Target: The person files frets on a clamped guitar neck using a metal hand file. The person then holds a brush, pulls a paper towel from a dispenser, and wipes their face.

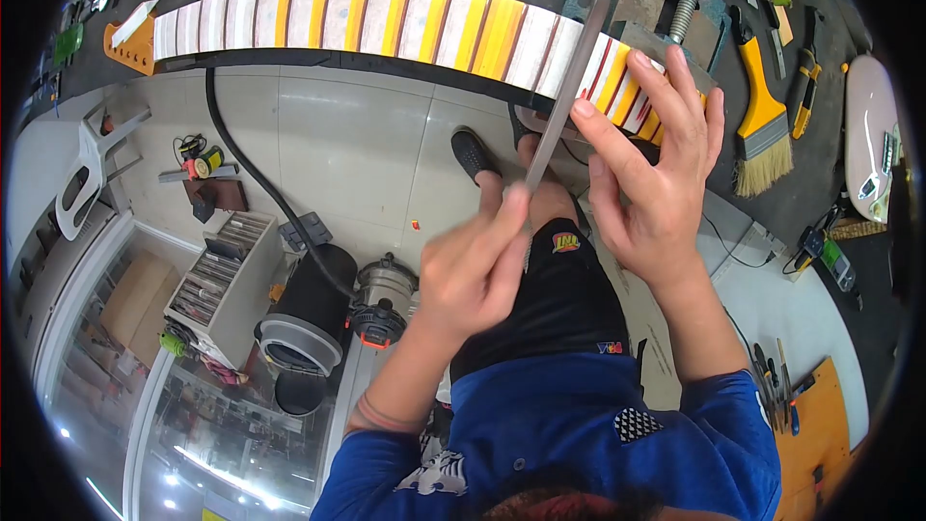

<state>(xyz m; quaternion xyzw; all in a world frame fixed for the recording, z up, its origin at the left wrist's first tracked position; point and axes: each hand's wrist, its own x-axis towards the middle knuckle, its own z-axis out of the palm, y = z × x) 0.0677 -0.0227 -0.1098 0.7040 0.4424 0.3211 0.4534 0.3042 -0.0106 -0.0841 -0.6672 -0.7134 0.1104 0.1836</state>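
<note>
A guitar neck lies across the bench edge, its fretboard covered between the frets with white and yellow tape strips. Its orange headstock is at the left; red marks show near the right end. My left hand, slightly blurred, is closed around the near end of a long grey metal file. The file lies slantwise across the frets towards the right end. My right hand has its fingers spread, fingertips resting on the taped right end of the neck. Its index fingertip is right beside the file.
A vise stands behind the neck's right end. A yellow brush and a yellow-black cutter lie to its right. A black hose runs down to a vacuum machine. A rack stands on the left.
</note>
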